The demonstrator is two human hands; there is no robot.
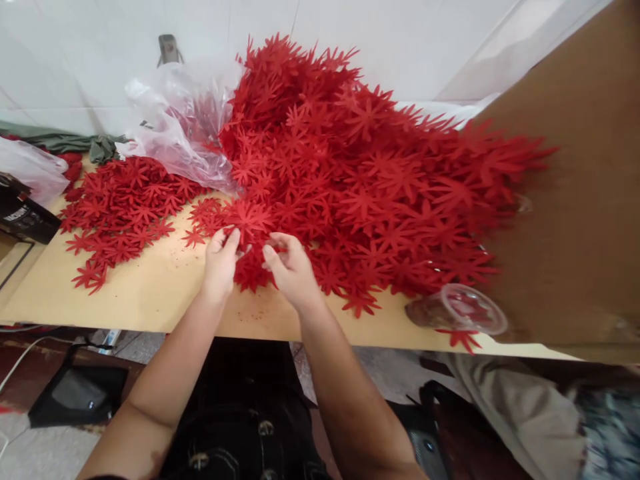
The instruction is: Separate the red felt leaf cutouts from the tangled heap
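Near the front of a large heap of red star-shaped cut-outs (360, 167), my left hand (223, 257) has its thumb and fingers pinched at the lower edge of a red cut-out (251, 219). Just to the right, my right hand (290, 263) has its thumb near its bent fingers; whatever lies between them is too small to make out. The two hands are a small gap apart, above the table's front part. Further left lies a lower pile of smaller red cut-outs (130, 200).
Clear plastic bags (180, 127) lie between the piles, against the white wall. A clear plastic cup (457, 310) lies tipped at the table's (260, 313) front right. Tall cardboard (575, 200) stands at the right. A black box (25, 210) is at the far left.
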